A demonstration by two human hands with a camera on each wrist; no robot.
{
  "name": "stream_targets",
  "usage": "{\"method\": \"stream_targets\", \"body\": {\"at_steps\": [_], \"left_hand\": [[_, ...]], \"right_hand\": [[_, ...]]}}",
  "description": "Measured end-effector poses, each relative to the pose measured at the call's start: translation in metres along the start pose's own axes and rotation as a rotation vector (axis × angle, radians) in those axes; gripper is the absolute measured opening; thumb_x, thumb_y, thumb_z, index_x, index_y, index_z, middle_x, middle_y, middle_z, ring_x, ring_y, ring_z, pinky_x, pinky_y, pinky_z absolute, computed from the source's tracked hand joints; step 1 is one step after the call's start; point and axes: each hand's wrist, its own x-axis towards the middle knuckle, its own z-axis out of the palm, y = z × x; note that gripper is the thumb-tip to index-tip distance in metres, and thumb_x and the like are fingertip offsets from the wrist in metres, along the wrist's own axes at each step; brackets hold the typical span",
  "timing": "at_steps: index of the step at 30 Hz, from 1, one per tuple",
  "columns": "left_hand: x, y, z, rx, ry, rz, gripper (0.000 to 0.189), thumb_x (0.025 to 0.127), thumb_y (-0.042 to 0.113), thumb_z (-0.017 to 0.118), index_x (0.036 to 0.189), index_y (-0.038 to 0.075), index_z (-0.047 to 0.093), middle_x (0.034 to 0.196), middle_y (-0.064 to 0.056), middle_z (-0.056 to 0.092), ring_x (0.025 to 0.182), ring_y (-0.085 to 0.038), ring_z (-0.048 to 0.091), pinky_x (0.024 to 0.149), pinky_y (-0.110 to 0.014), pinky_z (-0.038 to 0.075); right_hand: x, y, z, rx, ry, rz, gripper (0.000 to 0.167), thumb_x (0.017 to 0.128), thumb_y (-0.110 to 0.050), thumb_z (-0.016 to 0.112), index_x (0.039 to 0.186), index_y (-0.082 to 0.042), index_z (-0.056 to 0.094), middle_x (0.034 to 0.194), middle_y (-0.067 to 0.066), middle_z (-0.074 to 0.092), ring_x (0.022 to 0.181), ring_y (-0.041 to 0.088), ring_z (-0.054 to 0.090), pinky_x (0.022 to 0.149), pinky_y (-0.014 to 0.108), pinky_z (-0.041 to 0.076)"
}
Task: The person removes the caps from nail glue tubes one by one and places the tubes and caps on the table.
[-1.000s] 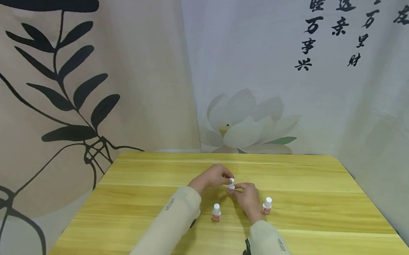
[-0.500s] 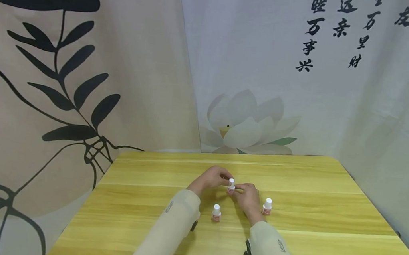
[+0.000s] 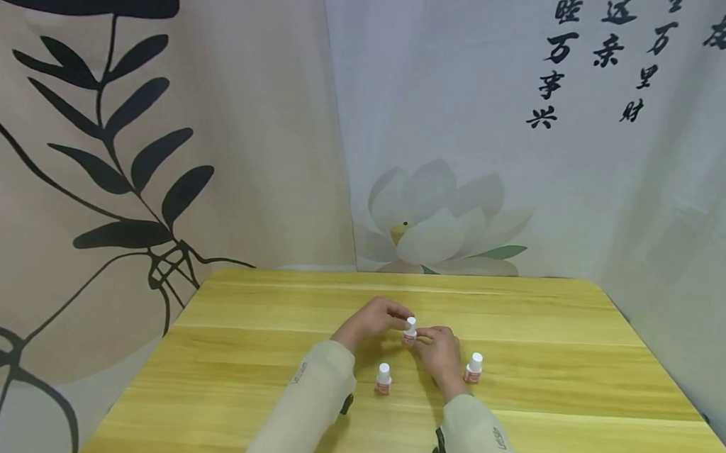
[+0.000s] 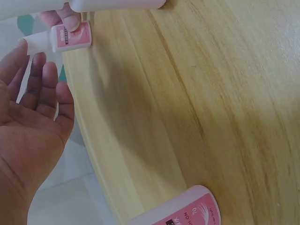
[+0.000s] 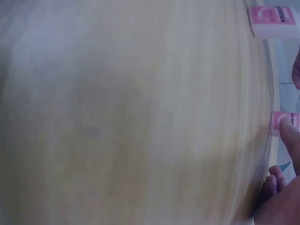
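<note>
A small white bottle (image 3: 410, 338) with a pink label and white cap stands upright near the table's middle, between the two hands. My left hand (image 3: 376, 320) has its thumb and a fingertip at the cap, from the left; in the left wrist view its other fingers (image 4: 49, 89) are loosely spread. From the right, my right hand (image 3: 444, 352) pinches the bottle's body, its thumb (image 5: 287, 129) across the label in the right wrist view. A similar bottle (image 3: 383, 381) stands nearer, between the forearms. Another bottle (image 3: 473, 372) stands right of my right hand.
All three bottles stand on a wood-grain table (image 3: 582, 372). Behind it hangs a pale cloth (image 3: 267, 141) printed with dark leaves, a lotus and characters. Both forearms reach in from the front, with a dark device (image 3: 442, 452) at the right wrist.
The left fingers have shifted slightly at the cap, more of which now shows. The right hand and the three bottles stay in place; the head view has shifted a little.
</note>
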Motion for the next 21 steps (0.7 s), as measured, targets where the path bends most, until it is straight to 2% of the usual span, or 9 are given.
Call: {"method": "stream_targets", "body": {"at_steps": [12,21], "left_hand": [[0.0024,-0.0045,0.0003,-0.004,-0.005,-0.002,0.024,0.092,0.027,0.072,0.113,0.016,0.074,0.108,0.005,0.069,0.108,-0.020,0.059,0.102,-0.051,0.041],[0.0049,-0.0087,0.0027,0.010,0.030,0.004,0.017,0.090,0.026,0.074,0.105,0.017,0.075,0.102,0.006,0.067,0.100,-0.016,0.058,0.097,-0.047,0.044]], "right_hand": [[0.0015,0.0020,0.0023,0.008,0.001,0.018,0.032,0.089,-0.031,0.075,0.110,-0.007,0.075,0.133,0.026,0.053,0.125,0.049,0.042,0.103,0.063,0.032],[0.0012,-0.0002,0.0034,0.013,0.002,0.033,0.031,0.089,-0.030,0.075,0.109,-0.006,0.076,0.134,0.027,0.051,0.124,0.048,0.042,0.102,0.063,0.033]]}}
